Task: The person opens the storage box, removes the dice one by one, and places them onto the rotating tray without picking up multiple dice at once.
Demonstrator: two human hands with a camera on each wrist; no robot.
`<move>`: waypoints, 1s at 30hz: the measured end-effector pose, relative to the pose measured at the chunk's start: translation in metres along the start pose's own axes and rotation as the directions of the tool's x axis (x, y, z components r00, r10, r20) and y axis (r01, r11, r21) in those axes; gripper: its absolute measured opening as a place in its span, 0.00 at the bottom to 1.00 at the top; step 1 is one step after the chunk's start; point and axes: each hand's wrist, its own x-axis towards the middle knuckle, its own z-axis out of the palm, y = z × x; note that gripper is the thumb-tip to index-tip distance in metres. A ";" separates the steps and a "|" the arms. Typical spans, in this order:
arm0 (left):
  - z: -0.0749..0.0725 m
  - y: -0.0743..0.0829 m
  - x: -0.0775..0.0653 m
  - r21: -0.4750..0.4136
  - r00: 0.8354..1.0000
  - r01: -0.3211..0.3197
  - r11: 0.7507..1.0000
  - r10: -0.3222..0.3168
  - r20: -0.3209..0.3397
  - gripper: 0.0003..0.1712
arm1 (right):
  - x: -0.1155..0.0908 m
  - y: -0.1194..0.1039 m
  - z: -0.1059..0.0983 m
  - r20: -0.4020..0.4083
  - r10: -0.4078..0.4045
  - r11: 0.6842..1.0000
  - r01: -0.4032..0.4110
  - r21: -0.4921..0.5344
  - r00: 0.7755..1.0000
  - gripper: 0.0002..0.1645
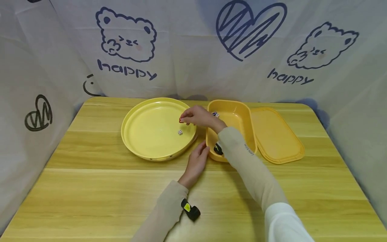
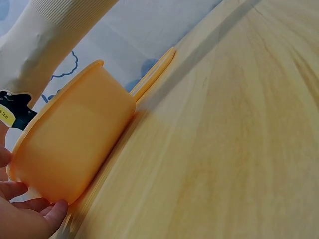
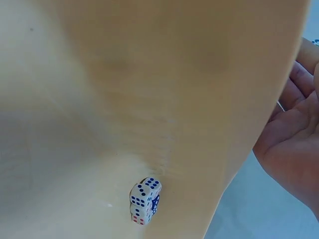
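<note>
My right hand (image 1: 199, 117) pinches a small red die (image 1: 181, 120) between thumb and fingertips, above the right side of a round yellow tray (image 1: 142, 131). Just below it, a white die (image 1: 180, 132) lies in the tray. With thumb and fingers spread around its near left corner, my left hand (image 1: 198, 159) holds a yellow-orange box (image 1: 252, 134). The left fingers (image 2: 57, 214) press on the box's outer wall in the left wrist view. Several white dice (image 3: 144, 199) sit together inside the box by its wall; my right forearm passes over the box.
A flat yellow lid (image 1: 278, 141) lies right of the box, partly against its side. The tray stands close to the box's left. A white cloth (image 1: 181, 50) with drawings hangs behind the wooden table (image 1: 105, 195). A black camera strap (image 1: 188, 208) is on the left wrist.
</note>
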 end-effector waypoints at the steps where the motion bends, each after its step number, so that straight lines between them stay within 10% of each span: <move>1: 0.000 0.000 0.000 -0.003 1.000 -0.002 1.000 0.002 0.000 0.25 | -0.001 0.000 0.000 0.002 0.002 1.000 -0.002 -0.004 1.000 0.16; 20: 0.002 0.000 -0.003 0.005 0.999 0.027 1.000 -0.027 0.020 0.26 | -0.004 0.004 0.000 0.011 0.017 0.999 -0.017 0.035 1.000 0.22; 30: 0.000 0.001 -0.003 0.034 0.999 0.049 0.998 -0.049 0.002 0.26 | -0.028 0.007 -0.038 -0.093 0.040 0.979 -0.020 0.205 0.995 0.24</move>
